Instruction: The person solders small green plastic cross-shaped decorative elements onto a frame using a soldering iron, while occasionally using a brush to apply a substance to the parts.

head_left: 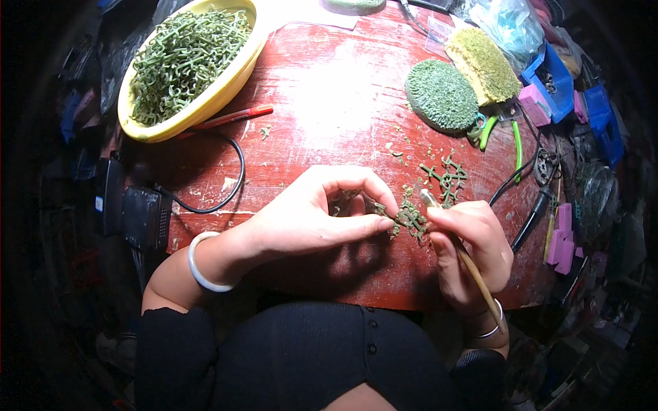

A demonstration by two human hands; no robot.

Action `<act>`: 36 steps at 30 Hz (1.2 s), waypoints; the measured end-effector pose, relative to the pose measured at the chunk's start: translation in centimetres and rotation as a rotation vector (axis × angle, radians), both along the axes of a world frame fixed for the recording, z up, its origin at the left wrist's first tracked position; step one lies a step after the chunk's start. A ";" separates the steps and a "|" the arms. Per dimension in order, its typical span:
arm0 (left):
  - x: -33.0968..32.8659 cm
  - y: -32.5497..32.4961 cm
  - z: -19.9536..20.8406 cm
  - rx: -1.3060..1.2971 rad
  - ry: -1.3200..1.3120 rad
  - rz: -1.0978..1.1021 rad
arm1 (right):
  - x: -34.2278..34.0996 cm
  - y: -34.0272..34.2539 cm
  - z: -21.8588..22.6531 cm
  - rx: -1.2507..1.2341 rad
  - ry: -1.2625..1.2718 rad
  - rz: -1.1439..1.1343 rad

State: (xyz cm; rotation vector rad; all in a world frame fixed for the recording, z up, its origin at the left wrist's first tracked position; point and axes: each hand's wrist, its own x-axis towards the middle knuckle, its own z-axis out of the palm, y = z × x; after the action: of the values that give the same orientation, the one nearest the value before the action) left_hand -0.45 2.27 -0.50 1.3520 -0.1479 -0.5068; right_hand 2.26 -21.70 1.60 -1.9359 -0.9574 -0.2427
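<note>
My left hand [295,216] curls over the near middle of the red table, thumb and fingertips closed on a small green twig-like piece [375,207]. Its inner part is hidden by the fingers. To the right, my right hand [476,240] grips a slim tool with a wooden handle [478,277] and a silvery metal end [429,198]. The tool slants from the fingertips back over the wrist. Between the hands lie loose green crumbs and bits [412,222]. Just beyond the metal end rests a cluster of green branched pieces [449,179].
A yellow basin [236,85] heaped with green twig-like pieces stands far left, beside a red pen [236,117]. Black adapters [145,218] with a cable lie left. At right are a round green textured pad [441,94], a yellowish sponge-like block [485,65], green-handled pliers [488,132] and blue trays [554,81].
</note>
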 end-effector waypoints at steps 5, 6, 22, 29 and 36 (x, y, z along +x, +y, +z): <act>0.1 0.3 0.3 0.098 -0.015 -0.059 | -0.1 -0.4 0.6 0.064 0.025 0.110; 0.0 0.2 0.2 0.067 0.010 -0.050 | -0.1 -0.3 0.6 0.069 0.034 0.138; -0.1 0.1 0.0 0.124 -0.043 -0.113 | 0.0 0.1 0.3 0.012 0.014 0.158; -0.2 0.0 0.1 0.117 -0.005 -0.126 | 0.1 0.0 0.5 0.032 0.037 0.159; -0.1 0.2 0.3 0.103 0.026 -0.192 | 0.1 0.0 0.8 0.043 0.094 0.157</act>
State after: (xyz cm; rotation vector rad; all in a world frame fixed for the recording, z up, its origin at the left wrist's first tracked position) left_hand -0.51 2.46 -0.24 1.4384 -0.2345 -0.7011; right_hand 2.36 -21.70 2.38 -1.8061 -1.0268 -0.0802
